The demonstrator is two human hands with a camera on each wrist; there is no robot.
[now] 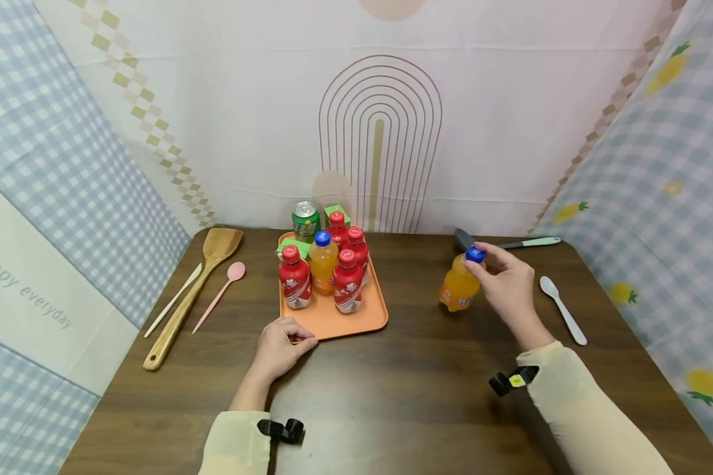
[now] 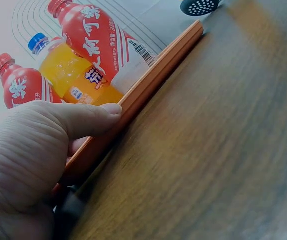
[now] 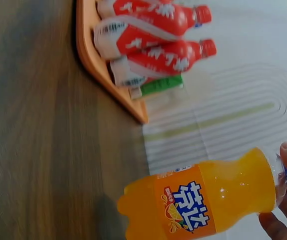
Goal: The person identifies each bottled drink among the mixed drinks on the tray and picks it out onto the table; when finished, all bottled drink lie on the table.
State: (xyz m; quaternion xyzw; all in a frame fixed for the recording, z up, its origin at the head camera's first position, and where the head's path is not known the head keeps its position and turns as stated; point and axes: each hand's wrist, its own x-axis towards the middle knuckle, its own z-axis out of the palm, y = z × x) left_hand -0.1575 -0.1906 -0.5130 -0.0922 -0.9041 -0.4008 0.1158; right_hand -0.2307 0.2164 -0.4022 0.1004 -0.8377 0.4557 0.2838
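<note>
Bottle well apart from tray edge

Likely staged kitchen-style setup: wood-grain table, wooden spatula, white spoon, patterned cloth hangings on three sides.

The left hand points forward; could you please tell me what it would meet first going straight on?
The left hand pinches the orange tray; beyond its near edge, the leftmost red bottle would probably come first, though depth is unclear.

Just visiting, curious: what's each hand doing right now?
Left hand: pinching the orange tray by its rim.
Right hand: holding an orange drink bottle by its top.
</note>
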